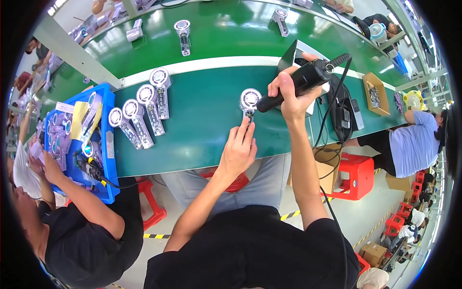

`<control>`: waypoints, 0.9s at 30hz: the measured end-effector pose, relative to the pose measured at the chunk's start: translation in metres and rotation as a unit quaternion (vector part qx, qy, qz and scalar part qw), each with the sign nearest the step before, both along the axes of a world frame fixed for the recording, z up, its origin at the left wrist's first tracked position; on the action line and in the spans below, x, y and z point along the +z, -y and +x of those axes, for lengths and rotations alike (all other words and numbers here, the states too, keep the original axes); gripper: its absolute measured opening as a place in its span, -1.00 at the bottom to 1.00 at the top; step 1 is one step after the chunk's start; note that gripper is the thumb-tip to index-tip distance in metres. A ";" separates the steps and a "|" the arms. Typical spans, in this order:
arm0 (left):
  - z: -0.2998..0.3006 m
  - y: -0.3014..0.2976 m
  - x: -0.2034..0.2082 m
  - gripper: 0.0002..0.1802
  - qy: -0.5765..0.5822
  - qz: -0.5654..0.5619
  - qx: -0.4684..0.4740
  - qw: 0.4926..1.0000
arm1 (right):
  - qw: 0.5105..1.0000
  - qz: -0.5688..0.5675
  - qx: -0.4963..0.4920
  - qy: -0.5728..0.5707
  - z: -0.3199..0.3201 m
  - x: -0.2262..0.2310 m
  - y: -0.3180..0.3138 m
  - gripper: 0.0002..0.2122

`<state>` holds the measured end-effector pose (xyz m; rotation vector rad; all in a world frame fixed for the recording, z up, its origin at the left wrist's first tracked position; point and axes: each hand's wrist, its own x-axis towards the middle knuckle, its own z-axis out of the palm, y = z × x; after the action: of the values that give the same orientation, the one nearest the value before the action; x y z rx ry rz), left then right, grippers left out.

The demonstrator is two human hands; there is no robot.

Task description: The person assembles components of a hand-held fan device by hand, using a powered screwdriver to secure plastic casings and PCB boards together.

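My right hand [291,98] is wrapped round a black electric screwdriver [308,78], its cable running from the back end. The driver slants down to the left, and its nose is over the edge of a handheld fan [250,98] lying on the green table. This fan has a round white head and an opened handle that shows a circuit board. My left hand [238,151] holds the lower handle, fingers pressed together on it. The driver's nose hides the exact contact spot. Several similar opened fans [147,95] lie in a slanting row to the left.
A blue bin [109,144] of fan parts stands at the left, beside a co-worker's arms. Rightward are a grey box [298,48], a black case [340,118] with cables, and a small carton [376,94] of parts. Beyond the white rail [202,64], a green surface carries more fans [183,36].
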<state>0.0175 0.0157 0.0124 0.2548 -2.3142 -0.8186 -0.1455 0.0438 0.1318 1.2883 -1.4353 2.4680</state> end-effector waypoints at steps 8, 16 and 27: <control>-0.001 0.002 -0.003 -0.47 -0.008 -0.008 -0.001 1.000 | 1.000 0.014 0.009 0.015 0.002 -0.005 0.007 -0.49; -0.001 0.002 -0.004 -0.48 -0.008 -0.016 0.003 1.000 | 0.999 0.028 0.022 -0.011 0.006 -0.020 0.010 -0.57; -0.001 0.002 -0.004 -0.46 -0.009 -0.031 0.008 0.999 | 1.000 -0.002 -0.010 -0.015 -0.003 0.010 -0.014 -0.52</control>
<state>0.0166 0.0139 0.0087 0.2382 -2.3133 -0.7379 -0.1482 0.0582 0.1417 1.2992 -1.4285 2.4272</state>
